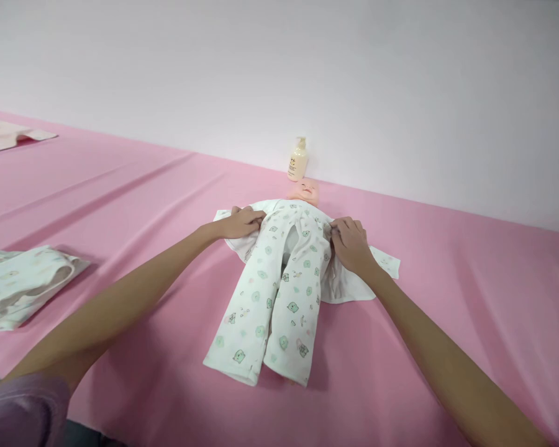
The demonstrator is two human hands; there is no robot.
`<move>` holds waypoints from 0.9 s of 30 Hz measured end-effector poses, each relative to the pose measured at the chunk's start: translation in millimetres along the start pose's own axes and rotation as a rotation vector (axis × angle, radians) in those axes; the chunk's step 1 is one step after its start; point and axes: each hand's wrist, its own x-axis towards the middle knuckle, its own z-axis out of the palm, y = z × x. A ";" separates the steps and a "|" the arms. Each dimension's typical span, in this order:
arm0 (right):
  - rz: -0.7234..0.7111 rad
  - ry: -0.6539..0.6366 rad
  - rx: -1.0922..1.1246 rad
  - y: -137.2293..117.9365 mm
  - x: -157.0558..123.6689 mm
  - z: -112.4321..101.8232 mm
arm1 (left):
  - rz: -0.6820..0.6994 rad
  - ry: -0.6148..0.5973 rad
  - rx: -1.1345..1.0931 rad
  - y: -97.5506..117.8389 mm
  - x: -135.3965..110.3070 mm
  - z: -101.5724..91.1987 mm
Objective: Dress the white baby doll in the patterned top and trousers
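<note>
A baby doll point(308, 191) lies on its back, its head toward the wall and its body hidden under clothes. White baby pants point(292, 304) with green animal prints lie over it, legs toward me. Beneath them a white baby top point(349, 288) spreads out to both sides. My left hand point(242, 222) pinches the pants at the left edge of the waist. On the opposite edge, my right hand point(351, 244) grips the pants with its fingers bent inward.
A pump bottle point(298, 160) stands behind the doll's head, near the white wall point(400, 93). Folded printed cloth point(25, 282) lies at the left, and a pale pink cloth point(9, 133) lies farther back. A pink sheet point(158, 347) covers the table.
</note>
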 end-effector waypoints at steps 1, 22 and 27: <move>-0.012 0.014 -0.001 0.5 -4.5 1.1 | -0.004 0.013 0.006 0.6 -2.4 3.5; -0.004 0.192 -0.042 -12.7 -27.5 3.0 | -0.257 0.444 -0.146 31.5 -15.9 43.9; 0.118 -0.013 -0.014 -44.1 -35.1 -11.0 | -0.252 0.322 -0.107 42.3 -15.0 32.8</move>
